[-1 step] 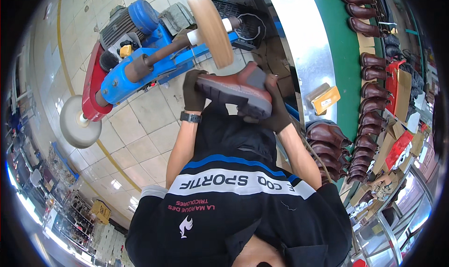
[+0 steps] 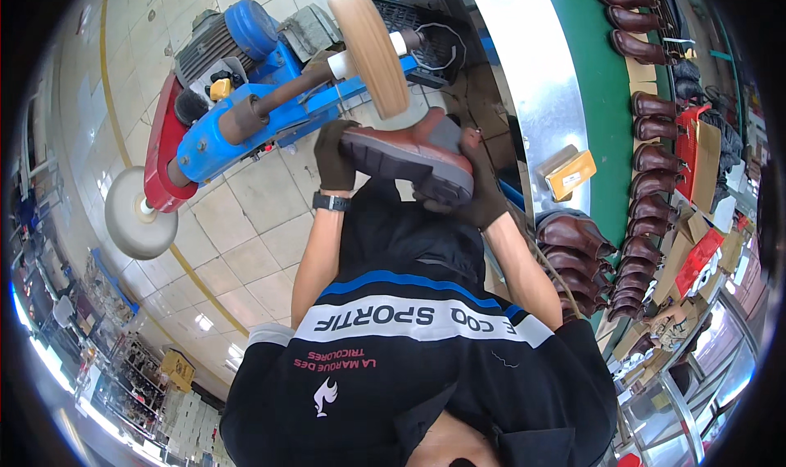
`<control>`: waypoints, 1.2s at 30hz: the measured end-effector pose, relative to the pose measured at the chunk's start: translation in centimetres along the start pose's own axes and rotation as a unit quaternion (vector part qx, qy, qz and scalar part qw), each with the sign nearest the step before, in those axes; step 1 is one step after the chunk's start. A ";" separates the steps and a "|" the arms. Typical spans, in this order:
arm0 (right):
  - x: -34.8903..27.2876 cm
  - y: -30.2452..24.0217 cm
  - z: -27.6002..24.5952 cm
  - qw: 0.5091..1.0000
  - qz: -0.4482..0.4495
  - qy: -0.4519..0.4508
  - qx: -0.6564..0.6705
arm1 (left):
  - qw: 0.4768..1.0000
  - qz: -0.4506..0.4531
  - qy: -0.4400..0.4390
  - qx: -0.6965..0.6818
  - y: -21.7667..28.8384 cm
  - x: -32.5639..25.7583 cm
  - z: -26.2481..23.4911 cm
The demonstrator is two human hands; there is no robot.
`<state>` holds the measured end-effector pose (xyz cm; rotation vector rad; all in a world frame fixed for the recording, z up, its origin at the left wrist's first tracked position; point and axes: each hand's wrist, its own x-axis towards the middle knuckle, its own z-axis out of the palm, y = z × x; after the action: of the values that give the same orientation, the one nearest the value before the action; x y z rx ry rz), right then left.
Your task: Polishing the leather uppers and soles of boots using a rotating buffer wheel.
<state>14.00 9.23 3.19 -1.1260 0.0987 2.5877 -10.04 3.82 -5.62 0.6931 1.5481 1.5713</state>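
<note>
A reddish-brown ankle boot [image 2: 401, 144] with a grey side panel and a thick dark sole is held on its side between my gloved hands. My left hand [image 2: 336, 157], wearing a dark glove and with a watch at the wrist, grips the toe end. Around the heel and ankle end is my right hand [image 2: 483, 193], also in a dark glove that leaves some fingertips bare. Just beyond the boot's upper stands a tan buffing wheel [image 2: 372, 54] on a metal shaft. Whether boot and wheel touch is hard to see.
The blue machine [image 2: 217, 144] fills the upper left, with a pale second wheel [image 2: 135, 213] at its other end. To the right runs a metal-edged green bench [image 2: 606, 156]. Rows of brown boots [image 2: 651, 168] and a yellow block [image 2: 571, 175] lie along it.
Both hands have shifted the boot slightly to the left. It has also turned a little, so its sole faces me somewhat differently.
</note>
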 end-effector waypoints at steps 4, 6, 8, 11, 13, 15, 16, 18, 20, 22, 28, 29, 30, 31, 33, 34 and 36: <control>3.0 -1.0 1.0 0.998 -0.048 0.047 -0.010 | 0.972 -0.117 0.200 -0.050 2.9 1.4 0.9; 2.7 -1.5 3.2 0.980 -0.094 0.157 -0.081 | 0.974 -0.096 0.203 0.016 3.3 1.3 1.0; 2.6 -2.2 4.2 0.974 -0.098 0.185 -0.091 | 0.972 -0.072 0.208 0.081 3.0 1.5 0.7; 3.6 -3.2 3.5 0.971 -0.099 0.189 -0.108 | 0.965 -0.075 0.215 0.127 2.6 2.0 0.9; 4.1 -3.4 3.3 0.976 -0.094 0.162 -0.115 | 0.964 -0.082 0.221 0.122 3.0 2.5 0.9; 4.5 -3.4 3.7 0.978 -0.084 0.146 -0.121 | 0.962 -0.085 0.238 0.107 2.5 2.2 0.5; 4.4 -3.2 4.4 0.978 -0.081 0.147 -0.121 | 0.959 -0.088 0.253 0.092 2.5 2.0 0.2; 4.0 -2.8 5.8 0.940 -0.181 0.156 -0.244 | 0.954 -0.089 0.276 0.075 2.4 1.7 0.1; 4.5 -3.1 6.3 0.951 -0.143 0.169 -0.214 | 0.948 -0.088 0.299 0.057 2.3 1.5 -0.2; 4.8 -3.5 6.6 0.960 -0.106 0.184 -0.185 | 0.943 -0.110 0.311 0.047 2.1 1.2 -0.5; 5.4 -3.9 6.5 0.964 -0.045 0.177 -0.192 | 0.940 -0.110 0.324 0.002 2.3 0.4 -0.6; 5.4 -3.9 6.9 0.960 -0.049 0.184 -0.203 | 0.939 -0.111 0.327 0.001 2.3 0.3 -0.7; 5.4 -3.8 7.1 0.957 -0.052 0.191 -0.214 | 0.937 -0.110 0.330 0.006 2.3 0.2 -0.8; 5.5 -3.8 7.2 0.956 -0.051 0.191 -0.216 | 0.936 -0.108 0.334 0.012 2.3 0.1 -0.9; 5.7 -3.8 7.1 0.959 -0.038 0.180 -0.217 | 0.932 -0.113 0.344 0.005 2.4 0.1 -1.0; 5.7 -3.7 7.4 0.958 -0.036 0.179 -0.220 | 0.928 -0.119 0.352 0.001 2.4 -0.1 -1.2; 5.8 -3.5 8.1 0.952 -0.041 0.195 -0.232 | 0.928 -0.112 0.356 0.002 2.0 -0.4 -1.7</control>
<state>5.77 15.59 4.78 -1.7527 -0.4841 2.3375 -11.55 2.73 -3.73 -0.0965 2.0522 1.7327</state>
